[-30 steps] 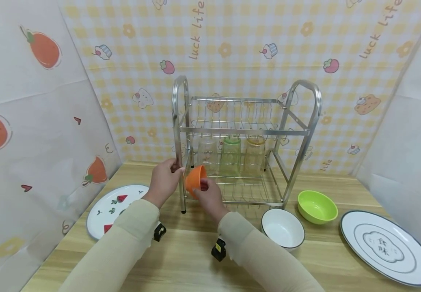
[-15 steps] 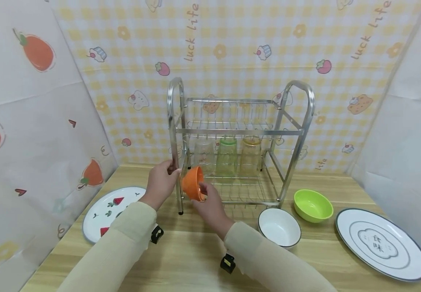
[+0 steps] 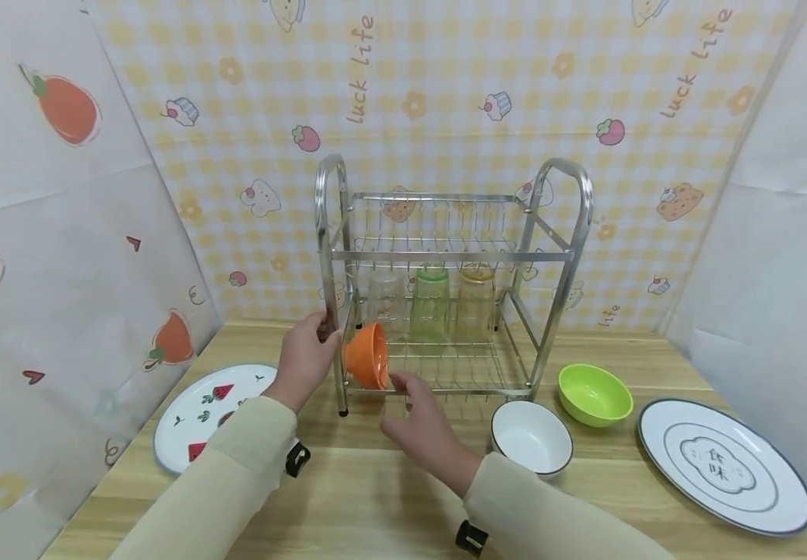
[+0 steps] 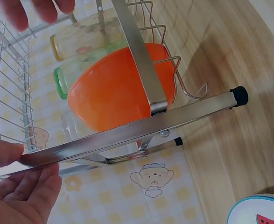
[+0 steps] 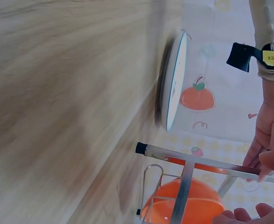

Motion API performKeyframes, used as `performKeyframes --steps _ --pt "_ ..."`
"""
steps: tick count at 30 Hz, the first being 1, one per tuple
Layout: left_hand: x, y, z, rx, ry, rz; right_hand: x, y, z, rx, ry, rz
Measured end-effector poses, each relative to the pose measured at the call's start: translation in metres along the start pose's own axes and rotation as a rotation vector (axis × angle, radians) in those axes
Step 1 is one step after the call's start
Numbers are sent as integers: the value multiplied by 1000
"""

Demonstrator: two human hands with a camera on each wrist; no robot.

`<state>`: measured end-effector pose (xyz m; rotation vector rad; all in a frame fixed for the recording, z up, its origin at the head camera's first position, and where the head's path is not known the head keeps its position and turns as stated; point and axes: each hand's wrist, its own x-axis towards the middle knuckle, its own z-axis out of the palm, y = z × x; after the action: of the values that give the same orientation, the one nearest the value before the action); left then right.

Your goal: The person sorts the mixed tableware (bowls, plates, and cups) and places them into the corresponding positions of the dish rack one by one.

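In the head view my left hand (image 3: 305,359) grips the left front post of a silver two-tier dish rack (image 3: 452,256); the left wrist view shows thumb and fingers on either side of the metal. An orange bowl (image 3: 363,358) stands tipped on its side at the left end of the lower tier, its opening facing right. Just right of it is my right hand (image 3: 431,429), fingers loosely bent and holding nothing. Behind the bowl, a clear glass (image 3: 385,299), a green glass (image 3: 430,311) and a yellow glass (image 3: 475,311) stand upside down in a row.
A white bowl (image 3: 532,437), a green bowl (image 3: 595,395) and a large white oval plate (image 3: 725,467) lie to the right on the wooden table (image 3: 368,498). To the left, a watermelon-patterned plate (image 3: 186,416) sits partly under my left sleeve.
My right hand has let go of the orange bowl and drawn back right and toward me. The bowl now rests tilted in the rack. My left hand keeps its grip on the post.
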<state>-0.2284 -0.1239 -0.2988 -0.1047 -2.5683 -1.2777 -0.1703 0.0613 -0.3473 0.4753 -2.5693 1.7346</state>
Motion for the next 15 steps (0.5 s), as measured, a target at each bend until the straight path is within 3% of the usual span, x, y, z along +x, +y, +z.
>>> performKeyframes --steps 11,15 --pt "-10 -5 -7 13 -46 -19 -21 0 -26 -267 -103 -151" --pt "-17 -6 -10 30 -49 -18 -25 4 -38 -411 -85 -226"
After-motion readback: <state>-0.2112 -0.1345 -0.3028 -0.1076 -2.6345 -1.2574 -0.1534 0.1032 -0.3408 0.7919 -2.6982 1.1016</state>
